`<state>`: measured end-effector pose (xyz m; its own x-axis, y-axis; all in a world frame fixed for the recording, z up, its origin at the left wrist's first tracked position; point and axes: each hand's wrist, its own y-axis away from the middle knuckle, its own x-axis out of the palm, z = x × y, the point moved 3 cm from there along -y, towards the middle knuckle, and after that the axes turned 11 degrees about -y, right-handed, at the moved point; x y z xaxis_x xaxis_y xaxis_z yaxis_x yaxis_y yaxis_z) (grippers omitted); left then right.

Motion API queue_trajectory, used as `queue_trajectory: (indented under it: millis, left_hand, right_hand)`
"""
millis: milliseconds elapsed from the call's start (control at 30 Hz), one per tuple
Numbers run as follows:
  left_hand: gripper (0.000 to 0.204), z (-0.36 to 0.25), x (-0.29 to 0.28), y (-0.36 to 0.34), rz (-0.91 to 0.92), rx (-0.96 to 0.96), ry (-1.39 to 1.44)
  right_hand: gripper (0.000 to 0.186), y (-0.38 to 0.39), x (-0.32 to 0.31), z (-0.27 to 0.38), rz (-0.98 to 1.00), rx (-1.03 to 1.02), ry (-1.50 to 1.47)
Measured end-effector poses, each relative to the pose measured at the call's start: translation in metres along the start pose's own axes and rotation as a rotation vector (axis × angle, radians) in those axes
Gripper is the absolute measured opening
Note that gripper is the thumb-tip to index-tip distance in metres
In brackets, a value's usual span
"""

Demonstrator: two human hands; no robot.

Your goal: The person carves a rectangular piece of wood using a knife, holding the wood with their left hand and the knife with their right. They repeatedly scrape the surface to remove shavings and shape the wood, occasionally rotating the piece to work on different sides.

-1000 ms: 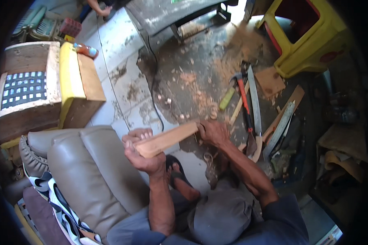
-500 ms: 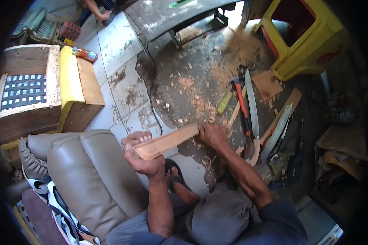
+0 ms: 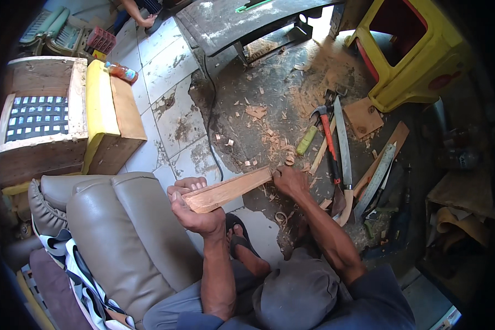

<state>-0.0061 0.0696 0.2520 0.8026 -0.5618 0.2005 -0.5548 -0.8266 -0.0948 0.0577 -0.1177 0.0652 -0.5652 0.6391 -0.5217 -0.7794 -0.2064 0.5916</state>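
A short, flat piece of reddish wood (image 3: 228,190) slants across in front of me, its right end higher than its left. My left hand (image 3: 198,212) is closed around the left end, palm beneath and thumb along the near edge. At the other end my right hand (image 3: 292,181) is closed, its curled fingers against the wood; the fingertips are partly hidden. Just beyond that hand lie a claw hammer (image 3: 330,146) with a red and black handle, a long-bladed machete (image 3: 344,154) and a tool with a green handle (image 3: 307,140).
Wood shavings (image 3: 278,144) litter the dark floor. A grey padded cushion (image 3: 129,225) and a wooden frame with woven straps (image 3: 38,118) are on the left. A yellow plastic chair (image 3: 410,60) stands far right, and a dark table (image 3: 231,22) at the back. Another person's hand (image 3: 147,21) shows top left.
The wood has tipped, so more of its broad near face shows. Both hands remain at its ends. The whole view has shifted slightly.
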Motion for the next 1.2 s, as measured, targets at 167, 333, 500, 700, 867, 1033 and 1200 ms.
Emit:
queue_trajectory:
  millis: [167,333,500,700,867,1033,1200]
  left_hand:
    - [0.026,0.001,0.002,0.004,0.060,0.011,0.055]
    - [0.028,0.001,0.011,0.008,0.010,0.070,-0.034]
    - [0.029,-0.003,0.018,0.008,-0.072,0.011,-0.072]
    - [0.030,0.007,-0.001,-0.006,0.004,-0.032,0.076]
    - [0.032,0.027,-0.026,-0.039,0.060,-0.109,0.170]
    - [0.031,0.085,-0.075,-0.110,0.093,-0.331,0.251]
    - [0.028,0.133,-0.103,-0.164,0.036,-0.466,0.195]
  right_hand:
    - [0.035,0.008,-0.001,0.006,0.002,-0.066,-0.009]
    - [0.037,0.010,0.019,-0.022,-0.159,-0.293,0.009]
    - [0.041,0.025,0.013,-0.012,-0.134,-0.436,-0.084]
    - [0.039,0.038,0.003,0.000,-0.105,-0.287,-0.016]
    - [0.038,0.024,0.001,-0.018,-0.035,-0.303,-0.019]
    - [0.040,0.016,0.003,-0.024,0.030,-0.316,-0.024]
    - [0.040,0.007,0.007,-0.017,0.039,-0.362,-0.016]
